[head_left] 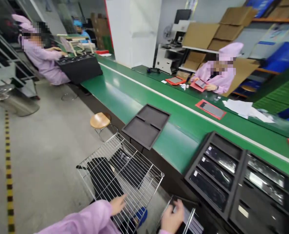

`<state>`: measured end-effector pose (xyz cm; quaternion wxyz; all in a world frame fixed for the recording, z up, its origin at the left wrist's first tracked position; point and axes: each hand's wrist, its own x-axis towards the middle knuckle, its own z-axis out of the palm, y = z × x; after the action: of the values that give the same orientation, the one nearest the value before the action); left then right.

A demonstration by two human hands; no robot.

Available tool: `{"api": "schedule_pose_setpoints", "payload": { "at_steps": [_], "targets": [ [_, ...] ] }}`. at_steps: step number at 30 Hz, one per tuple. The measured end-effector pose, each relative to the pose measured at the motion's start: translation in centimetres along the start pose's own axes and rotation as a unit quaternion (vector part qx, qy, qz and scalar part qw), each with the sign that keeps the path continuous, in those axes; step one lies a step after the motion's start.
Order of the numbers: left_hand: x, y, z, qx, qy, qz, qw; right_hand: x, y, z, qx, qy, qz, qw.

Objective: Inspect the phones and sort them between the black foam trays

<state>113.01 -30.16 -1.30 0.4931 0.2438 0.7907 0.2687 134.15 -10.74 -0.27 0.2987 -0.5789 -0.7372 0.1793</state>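
Observation:
My left hand (118, 204) rests on or just above the near side of a chrome wire rack (138, 169), its index finger stretched out and nothing in it. To its right is my right hand (173, 217), slightly blurred, with fingers loosely bent and apart and nothing visible between them. Close beside that hand is a metal bar (189, 221); whether they touch I cannot tell. Dark trays (132, 169) show through the rack's wires. A black foam tray (145, 126) with two bare compartments lies on the green bench edge, beyond the rack.
On the long green bench (139, 87), foam trays (242, 182) at the right hold several dark glossy panels. A co-worker (222, 71) across the bench handles a panel on a red sheet. Others sit further left. A wooden stool (100, 120) stands beside the rack.

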Motion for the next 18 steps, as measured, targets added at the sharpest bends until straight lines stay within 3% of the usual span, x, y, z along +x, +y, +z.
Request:
{"api": "schedule_pose_setpoints", "payload": {
  "at_steps": [3,4,6,8,11,14,16,18],
  "targets": [
    [0.7,-8.2,-10.6,-0.024,0.121,-0.055,0.991,-11.3,-6.7,9.4,0.03,-0.194,-0.052,0.979],
    [1.5,-10.6,-14.3,-0.033,0.168,-0.068,0.983,-13.9,-8.1,12.0,0.037,-0.241,-0.056,0.968],
    [3.9,-14.8,-21.6,-0.045,0.249,-0.095,0.963,-16.6,-10.3,16.4,0.032,-0.268,-0.048,0.962],
    [7.5,-18.2,-28.8,-0.05,0.29,-0.118,0.948,-15.5,-12.5,20.1,0.014,-0.258,-0.03,0.966],
    [14.9,-22.0,-37.5,-0.047,0.267,-0.131,0.954,-9.1,-17.1,25.6,-0.051,-0.203,-0.004,0.978],
    [22.9,-24.3,-41.7,-0.033,0.184,-0.127,0.974,-2.6,-21.5,31.9,-0.079,-0.165,-0.008,0.983],
    [27.5,-25.4,-41.8,-0.017,0.121,-0.125,0.985,-0.3,-23.3,36.0,-0.104,-0.16,-0.014,0.982],
    [31.4,-26.8,-40.3,0.002,0.066,-0.119,0.991,0.2,-23.9,39.2,-0.153,-0.149,-0.028,0.977]
  ]
}}
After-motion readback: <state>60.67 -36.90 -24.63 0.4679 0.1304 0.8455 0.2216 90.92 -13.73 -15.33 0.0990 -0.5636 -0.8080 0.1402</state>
